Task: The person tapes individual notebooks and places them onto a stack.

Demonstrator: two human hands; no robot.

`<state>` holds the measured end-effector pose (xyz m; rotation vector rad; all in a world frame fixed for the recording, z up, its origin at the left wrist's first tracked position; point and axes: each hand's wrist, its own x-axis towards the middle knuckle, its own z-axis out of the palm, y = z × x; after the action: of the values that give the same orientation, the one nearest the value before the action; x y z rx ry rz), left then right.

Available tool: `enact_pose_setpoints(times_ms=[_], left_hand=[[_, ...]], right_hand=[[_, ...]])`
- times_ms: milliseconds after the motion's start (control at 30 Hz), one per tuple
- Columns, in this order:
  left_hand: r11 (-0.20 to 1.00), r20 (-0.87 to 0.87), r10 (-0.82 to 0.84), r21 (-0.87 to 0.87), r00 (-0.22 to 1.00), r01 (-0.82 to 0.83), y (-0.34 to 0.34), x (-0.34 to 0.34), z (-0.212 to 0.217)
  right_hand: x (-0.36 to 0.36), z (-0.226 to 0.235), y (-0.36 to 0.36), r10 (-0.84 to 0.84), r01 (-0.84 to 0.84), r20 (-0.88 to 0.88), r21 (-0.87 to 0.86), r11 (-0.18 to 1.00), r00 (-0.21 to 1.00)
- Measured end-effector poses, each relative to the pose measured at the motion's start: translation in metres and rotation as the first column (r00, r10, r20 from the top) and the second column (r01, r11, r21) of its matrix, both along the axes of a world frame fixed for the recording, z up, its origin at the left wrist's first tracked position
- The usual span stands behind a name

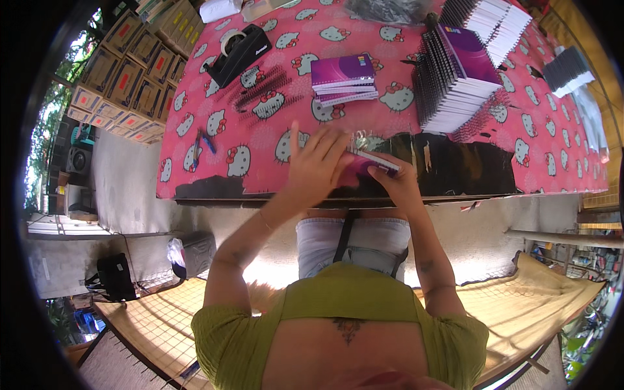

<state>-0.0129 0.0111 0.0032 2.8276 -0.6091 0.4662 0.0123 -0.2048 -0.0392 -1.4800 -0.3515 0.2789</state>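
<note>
A purple-covered spiral notebook [359,167] is at the table's near edge, between my hands. My right hand [400,182] grips its right end, thumb on the near side. My left hand [317,159] lies across its left end with fingers stretched out, covering that part. Something clear and shiny [369,141], perhaps plastic film, shows just beyond the notebook; its shape is hard to make out. Farther off, a small stack of purple notebooks [343,73] lies flat. To its right rises a tall stack of spiral notebooks [455,91].
A black tape dispenser [239,55] stands at the far left of the pink patterned tablecloth [214,120], with pens [207,143] nearer me. More white-paged notebooks [497,26] stand at the back right. Cardboard boxes [130,62] are piled left of the table.
</note>
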Motion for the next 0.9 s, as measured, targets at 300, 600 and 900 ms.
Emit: enact_pose_setpoints(times_ms=[300,600,900], left_hand=[[0.999,0.053,-0.024,0.032,0.998,0.023,-0.022,-0.03,-0.056],[1.0,0.154,0.012,0.003,0.988,-0.012,-0.025,-0.037,-0.06],[0.997,0.015,0.006,0.074,1.0,-0.007,-0.031,-0.043,-0.081]], right_hand=[[-0.004,-0.015,0.007,-0.018,0.018,0.022,-0.006,1.0,1.0],[-0.005,-0.005,0.012,0.009,0.008,0.154,-0.107,0.994,0.988],[-0.004,-0.008,0.011,-0.017,0.016,-0.034,-0.042,0.999,0.999]])
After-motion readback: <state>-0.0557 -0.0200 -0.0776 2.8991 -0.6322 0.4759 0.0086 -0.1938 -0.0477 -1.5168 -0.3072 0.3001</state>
